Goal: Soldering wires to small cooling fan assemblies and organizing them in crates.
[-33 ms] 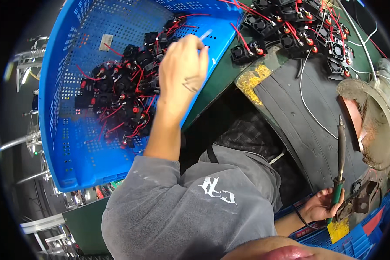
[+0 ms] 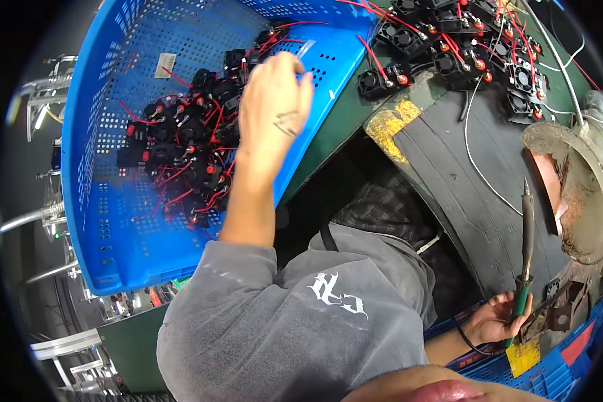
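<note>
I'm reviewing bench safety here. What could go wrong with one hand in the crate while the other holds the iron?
The soldering iron in the right hand points up, possibly unwatched: burn risk. The left hand reaching into the blue crate may snag the fans' tangled red wires.

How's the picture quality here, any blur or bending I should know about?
Head view: fisheye bends the blue crate edges and darkens the corners; left hand slightly motion-blurred at the fingertips; right hand and soldering iron sharp; lighting even.
</note>
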Action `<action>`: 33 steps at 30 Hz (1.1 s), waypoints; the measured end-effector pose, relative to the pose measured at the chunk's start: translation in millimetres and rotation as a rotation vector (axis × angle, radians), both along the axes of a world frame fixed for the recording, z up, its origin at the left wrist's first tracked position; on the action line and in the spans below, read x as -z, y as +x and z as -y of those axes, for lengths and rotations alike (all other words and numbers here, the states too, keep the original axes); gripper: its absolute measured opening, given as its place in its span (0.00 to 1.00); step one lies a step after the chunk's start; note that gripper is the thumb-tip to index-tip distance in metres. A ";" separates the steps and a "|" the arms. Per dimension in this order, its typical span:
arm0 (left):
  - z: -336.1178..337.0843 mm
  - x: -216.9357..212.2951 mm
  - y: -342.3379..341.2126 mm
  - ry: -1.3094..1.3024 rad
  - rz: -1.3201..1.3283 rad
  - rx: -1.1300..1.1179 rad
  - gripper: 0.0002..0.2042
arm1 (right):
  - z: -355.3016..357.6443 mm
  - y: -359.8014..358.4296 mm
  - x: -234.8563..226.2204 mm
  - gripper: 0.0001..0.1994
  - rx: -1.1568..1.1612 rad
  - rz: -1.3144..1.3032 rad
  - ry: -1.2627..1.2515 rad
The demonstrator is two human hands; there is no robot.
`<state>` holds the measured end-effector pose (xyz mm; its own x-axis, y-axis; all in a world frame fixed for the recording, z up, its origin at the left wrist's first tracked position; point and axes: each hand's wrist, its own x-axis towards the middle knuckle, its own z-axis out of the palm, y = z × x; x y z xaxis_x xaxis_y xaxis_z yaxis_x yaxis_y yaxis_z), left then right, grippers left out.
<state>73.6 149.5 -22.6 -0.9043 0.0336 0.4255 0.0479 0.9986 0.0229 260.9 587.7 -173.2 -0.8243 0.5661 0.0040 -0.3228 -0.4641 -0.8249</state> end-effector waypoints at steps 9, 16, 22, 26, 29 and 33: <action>115.9 -18.0 -60.4 -0.475 0.202 -0.201 0.20 | 6.1 -5.9 1.1 0.27 0.051 -0.004 -0.009; 126.7 10.6 -97.6 -0.597 0.544 -0.169 0.28 | 6.0 -3.4 1.3 0.28 0.052 0.008 -0.015; 157.3 -21.2 -108.0 0.031 0.608 -0.047 0.29 | 4.5 -2.5 3.0 0.28 0.052 0.007 -0.023; 147.4 -37.8 -102.4 0.527 0.479 -0.018 0.27 | 6.3 -3.0 -0.3 0.27 0.072 0.015 -0.005; 100.0 -54.6 -83.7 0.651 0.332 -0.051 0.25 | 8.8 -4.6 0.6 0.27 0.030 -0.002 0.005; 48.7 -55.7 -74.2 0.826 0.316 -0.056 0.18 | 9.7 -2.8 2.3 0.27 0.059 0.005 0.001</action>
